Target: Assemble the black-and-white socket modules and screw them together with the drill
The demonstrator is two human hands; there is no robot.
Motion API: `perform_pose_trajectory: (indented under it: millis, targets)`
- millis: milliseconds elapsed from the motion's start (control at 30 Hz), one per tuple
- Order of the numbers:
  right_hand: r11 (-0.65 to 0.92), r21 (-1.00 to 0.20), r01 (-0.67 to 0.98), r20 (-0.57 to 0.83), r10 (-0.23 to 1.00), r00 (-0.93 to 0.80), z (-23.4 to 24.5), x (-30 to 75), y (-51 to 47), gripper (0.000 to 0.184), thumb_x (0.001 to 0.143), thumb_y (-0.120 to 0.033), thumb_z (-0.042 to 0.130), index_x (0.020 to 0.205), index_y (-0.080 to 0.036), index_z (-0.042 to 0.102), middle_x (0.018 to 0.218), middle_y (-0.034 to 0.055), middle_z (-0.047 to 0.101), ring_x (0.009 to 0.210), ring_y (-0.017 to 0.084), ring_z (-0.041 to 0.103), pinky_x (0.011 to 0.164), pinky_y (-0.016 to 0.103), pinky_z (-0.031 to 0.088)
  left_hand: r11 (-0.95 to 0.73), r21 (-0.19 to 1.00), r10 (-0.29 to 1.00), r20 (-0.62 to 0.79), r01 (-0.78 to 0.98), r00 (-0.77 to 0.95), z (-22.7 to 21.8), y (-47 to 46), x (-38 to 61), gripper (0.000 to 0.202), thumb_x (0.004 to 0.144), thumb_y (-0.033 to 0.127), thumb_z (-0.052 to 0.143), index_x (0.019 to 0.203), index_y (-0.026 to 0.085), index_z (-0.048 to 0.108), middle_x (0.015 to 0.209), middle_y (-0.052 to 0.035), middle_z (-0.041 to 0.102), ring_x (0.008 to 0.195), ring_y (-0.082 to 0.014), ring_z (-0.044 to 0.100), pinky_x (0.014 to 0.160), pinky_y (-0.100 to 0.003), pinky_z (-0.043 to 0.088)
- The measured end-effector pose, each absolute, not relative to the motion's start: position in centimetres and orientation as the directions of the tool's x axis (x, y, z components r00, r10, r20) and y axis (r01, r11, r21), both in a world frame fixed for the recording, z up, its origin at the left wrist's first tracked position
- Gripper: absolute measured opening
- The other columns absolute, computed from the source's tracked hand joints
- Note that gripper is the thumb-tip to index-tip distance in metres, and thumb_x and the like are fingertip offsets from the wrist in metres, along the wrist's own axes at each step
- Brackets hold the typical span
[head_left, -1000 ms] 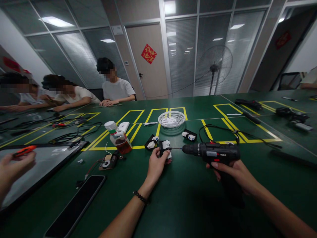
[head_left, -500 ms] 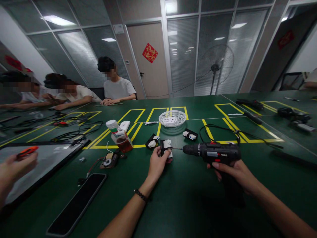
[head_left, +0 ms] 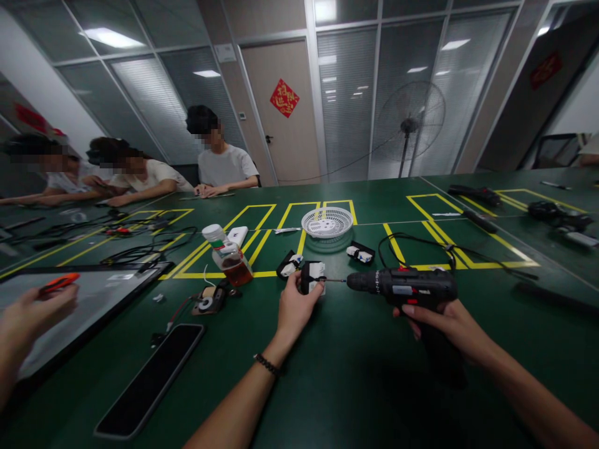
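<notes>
My left hand (head_left: 294, 307) grips a small black and white part (head_left: 312, 277) standing on the green table (head_left: 346, 374). My right hand (head_left: 449, 324) is wrapped round the handle of a black cordless screwdriver (head_left: 405, 286). The tool lies level, and its bit touches the right side of the part. Two similar black and white parts (head_left: 289, 266) (head_left: 359, 253) lie just behind. A white round fan grille (head_left: 326, 222) sits further back.
A tilted bottle of brown liquid (head_left: 228, 255), a small circuit piece (head_left: 208, 302), a dark phone (head_left: 150, 379) and a large flat panel (head_left: 84, 305) lie to the left. Another person's hand (head_left: 28, 318) holds an orange tool at far left. Three people sit across the table. Black cables (head_left: 421, 246) trail right.
The hands, the part and the screwdriver have kept their positions; only the camera view shifted slightly upward.
</notes>
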State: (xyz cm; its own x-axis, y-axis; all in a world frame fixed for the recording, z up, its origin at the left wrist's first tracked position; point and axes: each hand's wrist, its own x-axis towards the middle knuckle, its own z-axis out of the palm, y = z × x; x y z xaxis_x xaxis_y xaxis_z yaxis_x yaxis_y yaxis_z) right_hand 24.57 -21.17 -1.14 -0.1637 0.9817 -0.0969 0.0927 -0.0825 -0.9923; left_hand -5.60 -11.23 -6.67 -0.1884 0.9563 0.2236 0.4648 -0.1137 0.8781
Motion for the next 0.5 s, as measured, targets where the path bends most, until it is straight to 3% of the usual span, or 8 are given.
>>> perform_pose_trajectory:
  millis: [200, 500]
  targets:
    - [-0.079, -0.994, 0.072, -0.090, 0.982, -0.167, -1.0, 24.6, -21.3, 0.032, 0.084, -0.039, 0.070, 0.103, -0.014, 0.068, 0.073, 0.0049, 0.066, 0.062, 0.015, 0.057, 0.058, 0.027, 0.047, -0.092, 0.702, 0.932, 0.311, 0.706, -0.188, -6.1, -11.5, -5.9, 0.058, 0.075, 0.055, 0.067, 0.123, 0.024, 0.054, 0.112, -0.0088, 0.068, 0.099, -0.0270, 0.065, 0.080, -0.035, 0.050]
    - [-0.199, -0.979, -0.052, -0.187, 0.965, -0.186, -1.2, 23.9, -21.1, 0.033, 0.088, -0.042, 0.063, 0.099, -0.011, 0.070, 0.064, 0.0034, 0.062, 0.058, 0.015, 0.055, 0.056, 0.027, 0.043, -0.078, 0.642, 0.905, 0.367, 0.763, -0.216, -5.2, -12.0, -5.7, 0.060, 0.077, 0.054, 0.064, 0.127, 0.024, 0.049, 0.111, -0.0093, 0.068, 0.099, -0.0280, 0.065, 0.080, -0.035, 0.049]
